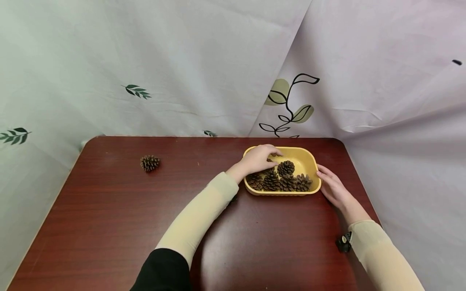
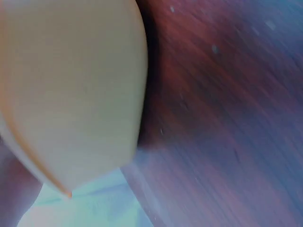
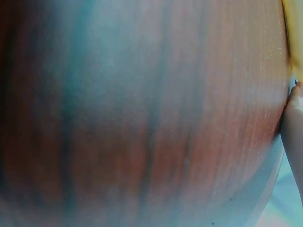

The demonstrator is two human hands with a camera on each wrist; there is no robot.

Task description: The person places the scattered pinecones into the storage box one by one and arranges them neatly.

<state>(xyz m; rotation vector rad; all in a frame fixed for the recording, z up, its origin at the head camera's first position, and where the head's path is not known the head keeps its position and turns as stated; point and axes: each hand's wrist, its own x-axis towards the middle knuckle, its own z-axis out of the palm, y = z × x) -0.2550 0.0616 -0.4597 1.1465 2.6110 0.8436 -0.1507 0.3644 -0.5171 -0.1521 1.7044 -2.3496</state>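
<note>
A yellow plastic basin [image 1: 309,157] stands at the table's back right with several brown pine cones [image 1: 286,182] in its near part. My left hand [image 1: 257,158] reaches over its left side, fingers bent and spread apart from the thumb above the cones. Part of a cone shows between them, and the palm side is hidden. Against the basin's right end rests my right hand [image 1: 334,188], its fingers touching the outer wall near the rim. In the left wrist view the basin's wall [image 2: 75,85] fills the left side. The right wrist view catches the right hand [image 3: 294,123] beside the basin.
A lone pine cone [image 1: 150,163] lies on the dark red wooden table [image 1: 120,226] at the back left. White cloth [image 1: 204,60] with leaf prints hangs behind the table. A small black device [image 1: 344,243] is on the right wrist.
</note>
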